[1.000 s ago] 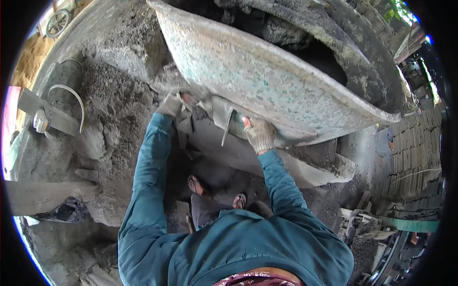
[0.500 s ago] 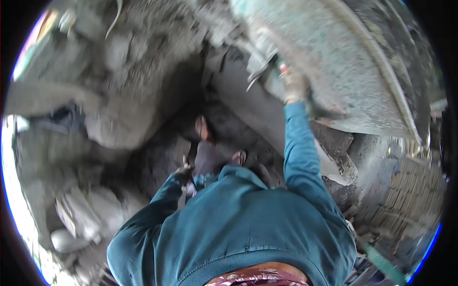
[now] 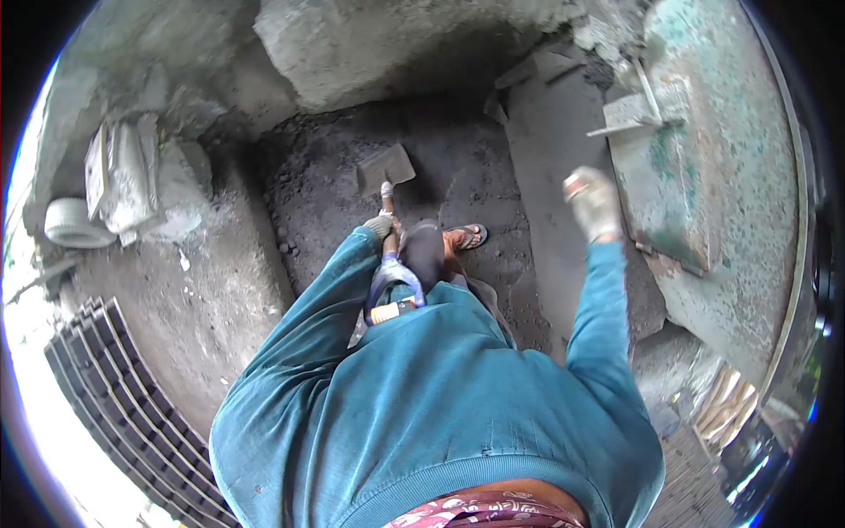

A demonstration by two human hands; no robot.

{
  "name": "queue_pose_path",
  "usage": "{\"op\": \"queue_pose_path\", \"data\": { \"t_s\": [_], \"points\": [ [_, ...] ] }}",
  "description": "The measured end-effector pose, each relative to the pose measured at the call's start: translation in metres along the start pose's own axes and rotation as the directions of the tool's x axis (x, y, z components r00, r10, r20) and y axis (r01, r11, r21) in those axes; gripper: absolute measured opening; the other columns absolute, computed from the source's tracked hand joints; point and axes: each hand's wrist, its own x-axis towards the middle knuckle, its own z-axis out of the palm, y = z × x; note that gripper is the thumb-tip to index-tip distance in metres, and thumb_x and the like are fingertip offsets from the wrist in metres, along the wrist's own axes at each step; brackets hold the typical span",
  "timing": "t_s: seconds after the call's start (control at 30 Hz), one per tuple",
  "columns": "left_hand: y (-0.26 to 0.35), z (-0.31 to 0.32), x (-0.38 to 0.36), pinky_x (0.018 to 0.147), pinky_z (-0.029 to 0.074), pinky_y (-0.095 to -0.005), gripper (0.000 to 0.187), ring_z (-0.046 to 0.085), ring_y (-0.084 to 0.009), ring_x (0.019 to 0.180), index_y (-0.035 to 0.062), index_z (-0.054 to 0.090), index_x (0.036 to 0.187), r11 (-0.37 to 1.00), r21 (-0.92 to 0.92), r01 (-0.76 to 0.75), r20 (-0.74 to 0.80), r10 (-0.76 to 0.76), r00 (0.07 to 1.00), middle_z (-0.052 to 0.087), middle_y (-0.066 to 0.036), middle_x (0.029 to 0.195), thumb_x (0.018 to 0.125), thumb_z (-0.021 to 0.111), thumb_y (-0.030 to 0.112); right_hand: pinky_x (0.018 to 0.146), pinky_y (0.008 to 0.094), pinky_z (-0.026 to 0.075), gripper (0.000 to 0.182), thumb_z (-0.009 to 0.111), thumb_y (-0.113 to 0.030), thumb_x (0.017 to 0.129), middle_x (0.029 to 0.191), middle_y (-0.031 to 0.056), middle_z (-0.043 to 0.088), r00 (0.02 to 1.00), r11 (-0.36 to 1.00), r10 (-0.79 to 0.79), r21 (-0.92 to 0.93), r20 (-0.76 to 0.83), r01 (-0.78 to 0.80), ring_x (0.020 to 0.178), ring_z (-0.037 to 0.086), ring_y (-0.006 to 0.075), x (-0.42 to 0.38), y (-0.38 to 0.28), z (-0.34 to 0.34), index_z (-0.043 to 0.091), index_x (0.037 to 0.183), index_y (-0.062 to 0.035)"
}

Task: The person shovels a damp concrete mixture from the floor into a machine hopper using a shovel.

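My left hand (image 3: 384, 227), in a pale glove, grips the shaft of a short shovel (image 3: 385, 167) beside my leg. Its flat, dusty blade points away from me, low over the dark ground, and its purple-blue D-shaped handle (image 3: 380, 283), with an orange label, rests near my waist. My right hand (image 3: 592, 202), in a dirty whitish glove, is closed with nothing sticking out of it; a reddish patch shows at its front. It is held up just left of a metal door (image 3: 682, 189) with worn green paint and a latch bar (image 3: 650, 92).
A large grey concrete mass (image 3: 387, 53) stands ahead, above dark, crumbly ground (image 3: 326, 158). To the left is a ledge (image 3: 202, 273) with dusty sacks (image 3: 132, 180) and a white round container (image 3: 75, 224). A black slatted grate (image 3: 132, 405) lies at lower left. A sloping slab (image 3: 559, 194) runs below the door.
My right hand has come off the green metal door and its latch. The view has swung left, bringing the shovel and the ground into clearer sight. My left hand still grips the shovel.
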Motion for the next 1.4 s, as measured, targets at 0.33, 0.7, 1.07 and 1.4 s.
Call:
{"op": "queue_pose_path", "data": {
  "t_s": [0.33, 0.7, 1.07, 1.4],
  "points": [
    [-0.013, -0.021, -0.091, 0.057, 0.052, -0.0481, 0.020, 0.059, -0.0331, 0.060, 0.0132, 0.053, 0.094, 0.450, -0.886, -0.113, 0.030, 0.298, 0.954, 0.061, -0.015, 0.076, 0.090, 0.062, 0.032, 0.085, 0.0321, 0.052, 0.087, 0.078, -0.044, 0.085, 0.097, 0.0117, 0.065, 0.654, 0.841, -0.537, 0.396, 0.532, 0.369, 0.086, 0.064, 0.0193, -0.203, -0.171, 0.156, 0.037, 0.147, 0.0028],
    [-0.094, -0.095, -0.115, 0.067, 0.049, -0.0567, 0.043, 0.057, -0.0388, 0.072, 0.0112, 0.049, 0.112, -0.314, -0.945, -0.089, -0.143, 0.153, 0.978, 0.056, -0.019, 0.082, 0.082, 0.063, 0.038, 0.071, 0.0359, 0.053, 0.042, 0.073, -0.025, 0.082, 0.080, 0.0119, 0.067, 0.026, 0.661, -0.363, 0.238, 0.931, 0.711, 0.069, 0.066, 0.0270, -0.165, -0.308, 0.150, 0.069, 0.121, -0.0108],
    [-0.179, -0.148, -0.096, 0.055, 0.046, -0.0416, 0.029, 0.047, -0.0218, 0.050, 0.0141, 0.046, 0.074, -0.900, -0.279, -0.336, -0.470, -0.177, 0.865, 0.046, -0.002, 0.056, 0.095, 0.055, 0.033, 0.073, 0.0317, 0.055, 0.080, 0.069, -0.007, 0.079, 0.097, 0.0161, 0.065, 0.147, 0.840, -0.177, 0.072, 0.973, 0.538, 0.078, 0.067, 0.0210, -0.101, -0.352, 0.355, 0.031, 0.149, 0.0063],
    [-0.131, -0.302, -0.039, 0.061, 0.051, -0.0462, 0.015, 0.054, -0.0264, 0.057, 0.0134, 0.045, 0.091, -0.868, -0.302, -0.394, -0.366, -0.276, 0.889, 0.053, -0.007, 0.065, 0.092, 0.060, 0.018, 0.065, 0.0308, 0.056, 0.063, 0.067, 0.003, 0.079, 0.099, 0.0138, 0.063, 0.101, 0.955, -0.204, 0.175, 0.974, 0.238, 0.074, 0.066, 0.0179, -0.102, -0.406, 0.579, 0.045, 0.137, 0.0024]
  ]
}}
